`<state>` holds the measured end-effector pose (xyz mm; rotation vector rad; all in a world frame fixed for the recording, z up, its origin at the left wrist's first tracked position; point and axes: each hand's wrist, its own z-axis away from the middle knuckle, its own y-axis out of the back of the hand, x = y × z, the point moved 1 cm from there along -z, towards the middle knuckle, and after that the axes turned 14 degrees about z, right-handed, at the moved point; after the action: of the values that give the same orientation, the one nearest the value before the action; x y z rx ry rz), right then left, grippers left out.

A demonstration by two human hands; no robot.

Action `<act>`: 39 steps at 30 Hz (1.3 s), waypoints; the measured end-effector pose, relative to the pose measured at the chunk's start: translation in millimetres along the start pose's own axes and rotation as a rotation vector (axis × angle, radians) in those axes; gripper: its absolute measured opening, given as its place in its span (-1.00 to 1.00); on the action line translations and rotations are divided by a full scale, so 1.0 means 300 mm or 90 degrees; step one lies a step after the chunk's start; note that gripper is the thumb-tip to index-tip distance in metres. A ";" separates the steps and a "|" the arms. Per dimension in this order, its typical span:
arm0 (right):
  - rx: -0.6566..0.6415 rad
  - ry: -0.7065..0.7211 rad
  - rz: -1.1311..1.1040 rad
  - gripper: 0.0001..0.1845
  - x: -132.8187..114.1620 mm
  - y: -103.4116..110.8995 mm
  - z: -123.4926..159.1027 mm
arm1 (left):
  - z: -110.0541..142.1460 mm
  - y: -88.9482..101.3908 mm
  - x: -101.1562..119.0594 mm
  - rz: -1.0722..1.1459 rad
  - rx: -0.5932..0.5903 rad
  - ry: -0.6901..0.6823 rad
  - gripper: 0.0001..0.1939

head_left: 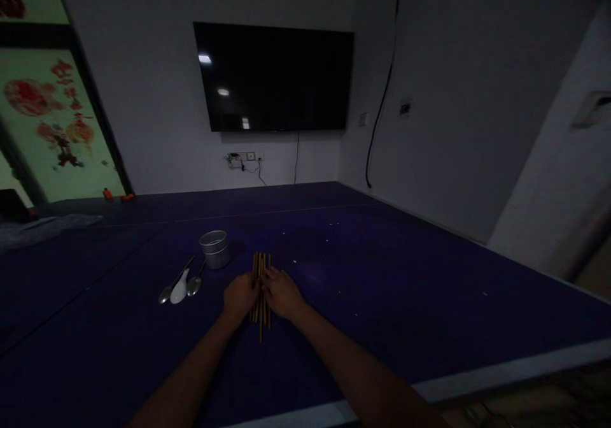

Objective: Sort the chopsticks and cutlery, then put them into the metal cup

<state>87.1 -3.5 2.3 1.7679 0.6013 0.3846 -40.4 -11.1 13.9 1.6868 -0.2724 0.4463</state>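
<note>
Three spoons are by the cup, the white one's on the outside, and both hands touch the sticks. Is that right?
Not quite: in the head view, the white spoon lies between two silvery spoons. All three are by the cup, and the left hand and right hand both touch the sticks.

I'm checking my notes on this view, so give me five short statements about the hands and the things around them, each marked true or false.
1. The left hand and the right hand are both on the thin sticks. True.
2. The silvery cup stands upright to the left of the thin sticks. True.
3. All three spoons are metal. False: a white spoon lies between two metal spoons.
4. The right hand reaches into the silvery cup. False: it is at the thin sticks, away from the silvery cup.
5. The television shows a bright, colourful programme. False: it is dark, with a few light reflections.
</note>
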 end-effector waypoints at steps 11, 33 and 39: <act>-0.027 -0.041 0.028 -0.50 0.000 0.000 0.008 | 0.006 0.000 0.002 0.001 -0.014 -0.011 -0.63; 0.001 -0.062 -0.043 -0.54 -0.020 0.014 0.015 | 0.005 -0.002 0.001 -0.002 -0.007 -0.002 -0.62; 0.002 -0.065 -0.033 -0.53 -0.015 0.017 0.010 | 0.008 0.003 0.008 0.006 -0.014 -0.005 -0.62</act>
<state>86.1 -9.4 6.6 1.7593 0.5743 0.2555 -38.3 -13.5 15.3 1.6666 -0.2901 0.4419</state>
